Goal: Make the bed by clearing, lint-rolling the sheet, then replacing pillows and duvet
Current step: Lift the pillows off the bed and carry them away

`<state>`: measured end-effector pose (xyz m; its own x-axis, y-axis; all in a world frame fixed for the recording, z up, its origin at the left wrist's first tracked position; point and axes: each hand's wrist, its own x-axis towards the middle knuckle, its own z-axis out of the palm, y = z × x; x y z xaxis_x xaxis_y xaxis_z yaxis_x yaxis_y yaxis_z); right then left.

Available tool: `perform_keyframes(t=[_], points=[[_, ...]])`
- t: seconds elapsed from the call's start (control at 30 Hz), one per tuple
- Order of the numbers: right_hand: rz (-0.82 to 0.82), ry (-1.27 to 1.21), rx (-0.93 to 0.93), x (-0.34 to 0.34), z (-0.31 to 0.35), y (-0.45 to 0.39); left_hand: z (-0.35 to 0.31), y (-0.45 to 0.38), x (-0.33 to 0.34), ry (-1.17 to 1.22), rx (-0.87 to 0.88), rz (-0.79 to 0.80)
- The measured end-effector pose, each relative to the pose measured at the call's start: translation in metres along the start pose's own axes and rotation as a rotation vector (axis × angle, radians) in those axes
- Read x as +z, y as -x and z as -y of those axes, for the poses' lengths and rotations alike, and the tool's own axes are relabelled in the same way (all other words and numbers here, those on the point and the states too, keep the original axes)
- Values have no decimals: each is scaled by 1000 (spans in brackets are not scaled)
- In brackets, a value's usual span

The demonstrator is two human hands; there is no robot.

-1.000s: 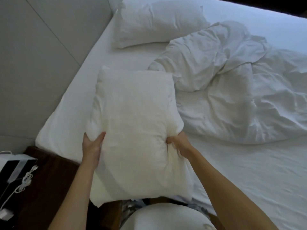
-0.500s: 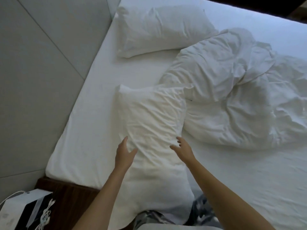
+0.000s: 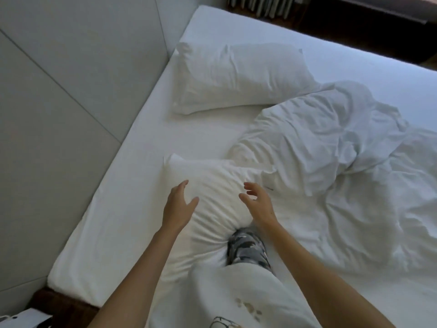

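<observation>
I see my left hand [image 3: 178,207] and my right hand [image 3: 257,204] both held over the near pillow [image 3: 212,197], fingers spread and loosely bent, gripping nothing. Whether either palm touches the pillowcase I cannot tell; they look just above it. This near pillow lies on the white fitted sheet [image 3: 132,185], its far corners pointing toward the headboard side, its near end creased and pressed down under my knee [image 3: 246,247], which is in grey camouflage-pattern trousers. The pillow's right edge touches the crumpled white duvet [image 3: 331,150], which is heaped over the right half of the mattress. A second pillow [image 3: 236,76] lies farther off, against the grey padded headboard [image 3: 71,79], well apart from the near one, with its right corner meeting the duvet. At the lower left, beside the dark wooden bed frame [image 3: 63,301], the corner of a white box [image 3: 26,319] shows.
</observation>
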<state>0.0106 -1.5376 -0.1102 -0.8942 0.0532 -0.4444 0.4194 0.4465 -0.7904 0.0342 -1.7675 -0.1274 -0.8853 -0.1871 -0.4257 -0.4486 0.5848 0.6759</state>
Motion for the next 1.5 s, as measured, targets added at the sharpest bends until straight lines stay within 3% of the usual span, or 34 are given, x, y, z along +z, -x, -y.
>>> perform_keyframes(t=[0.2,0.33,0.63,0.8,0.9,1.0,1.2,1.4,1.5], points=[[110,302,-169,-31,21,-179,-65,-150,18,69,-124,-77],[60,473,-281,-49,39,-289,-98,-233,35,49,-108,-119],[-34,698,-455,-41,24,-462,-86,-381,75,-151,-56,-170],[-129,930,-488,-47,5,-530,-86,-461,86,-178,21,-273],[-161,1029,-509,-49,4,-565,-94,-494,85,-341,120,-311],[-206,1034,-549,-48,11,-597,-100,-528,83,-420,159,-304],[-200,1066,-565,-29,10,-652,-88,-596,95,-446,19,-257],[-250,1052,-540,-4,-18,-683,-63,-623,124,-611,230,-437],[-336,1001,-586,4,-20,-691,-65,-633,127,-612,231,-485]])
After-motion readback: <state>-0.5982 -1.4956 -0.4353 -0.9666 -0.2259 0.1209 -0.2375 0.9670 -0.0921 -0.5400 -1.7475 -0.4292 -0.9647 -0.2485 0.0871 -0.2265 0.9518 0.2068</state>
